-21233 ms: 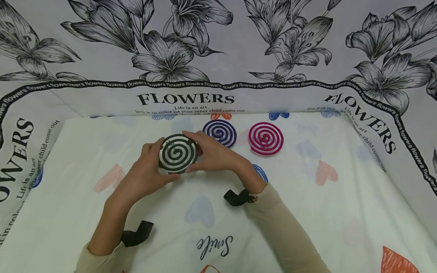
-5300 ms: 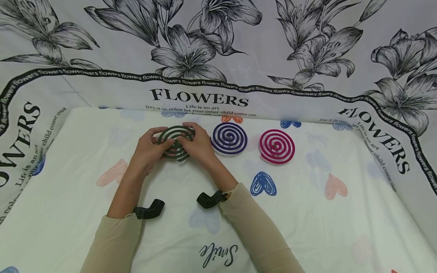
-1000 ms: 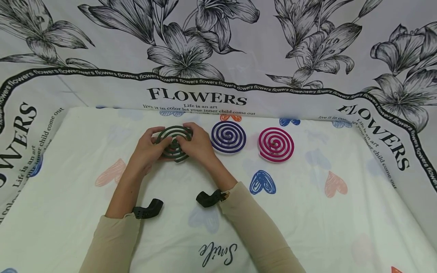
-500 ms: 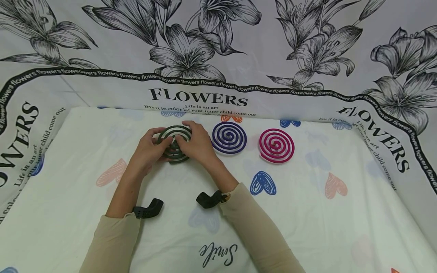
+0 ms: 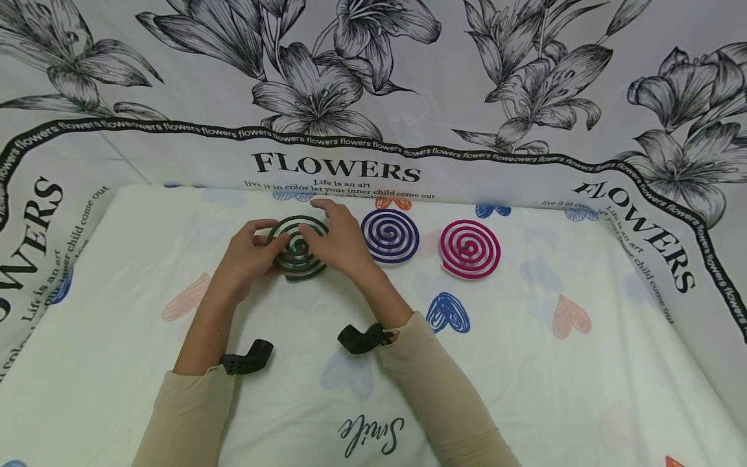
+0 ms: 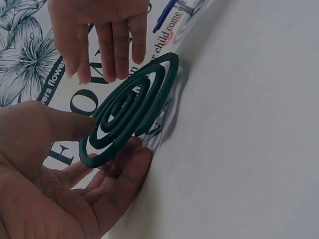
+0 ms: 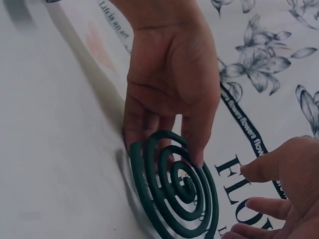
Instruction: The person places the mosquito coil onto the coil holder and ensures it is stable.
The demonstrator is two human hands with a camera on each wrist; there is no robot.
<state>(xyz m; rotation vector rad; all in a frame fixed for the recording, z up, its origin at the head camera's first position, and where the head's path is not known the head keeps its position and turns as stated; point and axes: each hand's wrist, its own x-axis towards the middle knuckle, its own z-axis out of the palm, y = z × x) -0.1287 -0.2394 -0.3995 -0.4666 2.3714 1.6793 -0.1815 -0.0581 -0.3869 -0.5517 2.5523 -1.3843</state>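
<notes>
A dark green mosquito coil (image 5: pixel 299 246) is tilted over the cloth at the left of the row. My left hand (image 5: pixel 244 258) pinches its near-left edge, thumb on top and fingers underneath, as the left wrist view shows. Beneath the coil (image 6: pixel 172 69) in that view is a shiny metal piece, probably a stand, partly hidden. My right hand (image 5: pixel 343 240) hovers at the coil's right side with its fingers extended. Both wrist views show a gap between that hand (image 7: pixel 284 189) and the coil.
To the right lie a purple mosquito coil (image 5: pixel 389 235) and a pink mosquito coil (image 5: pixel 469 248), each with something small at its centre. The white cloth (image 5: pixel 502 376) has printed hearts. Behind it rises a flower-printed sheet (image 5: pixel 338 165).
Half a second ago both thumbs were at the green coil's middle. My right hand has since come off it, its fingers spreading up and right. The left hand keeps its hold.
</notes>
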